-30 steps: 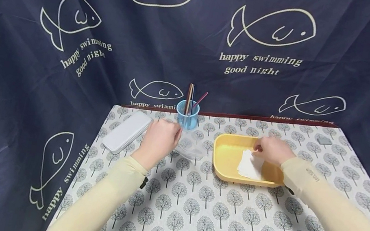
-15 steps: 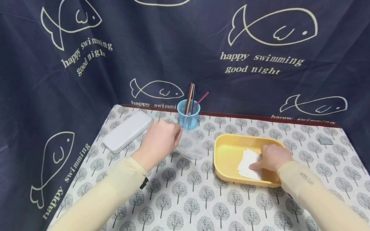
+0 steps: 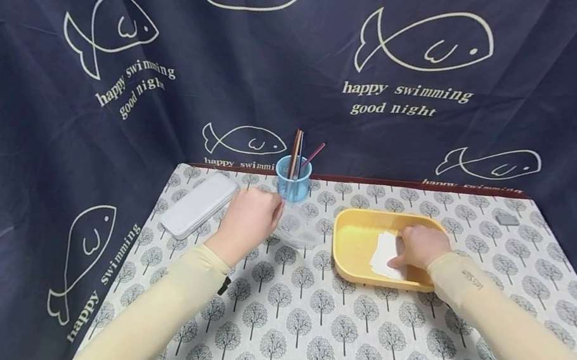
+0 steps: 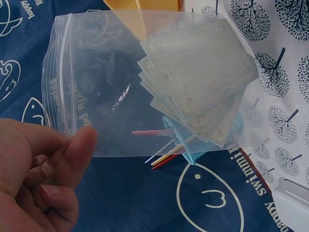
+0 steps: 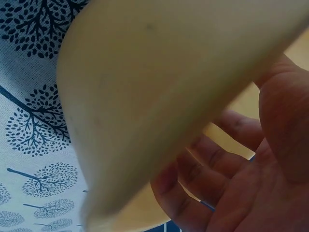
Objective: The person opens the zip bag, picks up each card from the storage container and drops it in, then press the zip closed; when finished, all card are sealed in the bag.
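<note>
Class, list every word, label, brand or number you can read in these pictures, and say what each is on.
"happy swimming": repeated on the dark blue fabric curtain.
"good night": same curtain, below those words in places.
"ng": same curtain, cut off at the left edge.
Cream fabric sleeve on the right arm: lettering too small to read surely.
Pale flat cards in the clear plastic zip bag: marks too faint to read.

The sleeves point(image 3: 515, 339) are cream, the right one apparently lettered

White cards point(image 3: 384, 256) partly hidden by right hand point(image 3: 422, 247), grey object point(image 3: 506, 219) unclear
</note>
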Demonstrator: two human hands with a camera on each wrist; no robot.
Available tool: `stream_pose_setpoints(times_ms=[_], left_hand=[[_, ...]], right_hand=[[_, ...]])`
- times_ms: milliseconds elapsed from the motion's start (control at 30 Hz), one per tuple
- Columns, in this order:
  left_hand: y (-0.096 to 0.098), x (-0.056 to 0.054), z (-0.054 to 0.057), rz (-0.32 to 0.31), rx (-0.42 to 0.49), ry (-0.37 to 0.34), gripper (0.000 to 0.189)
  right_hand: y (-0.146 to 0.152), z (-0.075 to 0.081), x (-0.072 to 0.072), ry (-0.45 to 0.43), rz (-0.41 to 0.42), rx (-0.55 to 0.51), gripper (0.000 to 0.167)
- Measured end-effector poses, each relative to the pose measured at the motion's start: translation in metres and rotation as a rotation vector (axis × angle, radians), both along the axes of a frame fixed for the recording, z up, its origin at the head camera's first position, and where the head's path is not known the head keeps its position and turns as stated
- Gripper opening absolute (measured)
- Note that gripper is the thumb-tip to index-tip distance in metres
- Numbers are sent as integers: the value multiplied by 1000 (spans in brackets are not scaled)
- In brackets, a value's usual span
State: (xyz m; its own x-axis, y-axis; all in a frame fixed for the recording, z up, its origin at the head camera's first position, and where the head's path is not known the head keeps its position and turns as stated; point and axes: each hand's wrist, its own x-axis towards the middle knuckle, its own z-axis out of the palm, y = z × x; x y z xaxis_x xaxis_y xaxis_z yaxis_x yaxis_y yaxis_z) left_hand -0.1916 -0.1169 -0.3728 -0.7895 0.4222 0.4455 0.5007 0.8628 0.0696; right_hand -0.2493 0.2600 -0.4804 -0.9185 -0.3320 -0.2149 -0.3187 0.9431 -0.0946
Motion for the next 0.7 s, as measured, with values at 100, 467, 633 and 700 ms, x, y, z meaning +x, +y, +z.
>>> stream_pose_setpoints(times_ms=[100,467,633,700], left_hand=[[1,0,0,-3,5,8,22],[1,0,0,2,4,14,21],[1,1,0,-1,4,7,21],[1,1,0,-3,6,3,21]], right_hand=[[0,-1,1,7,-6,15,86],[2,11,4,72,11,-81,30],[7,22,4,54,5,-186,19],[9,27,4,26,5,-221,17]])
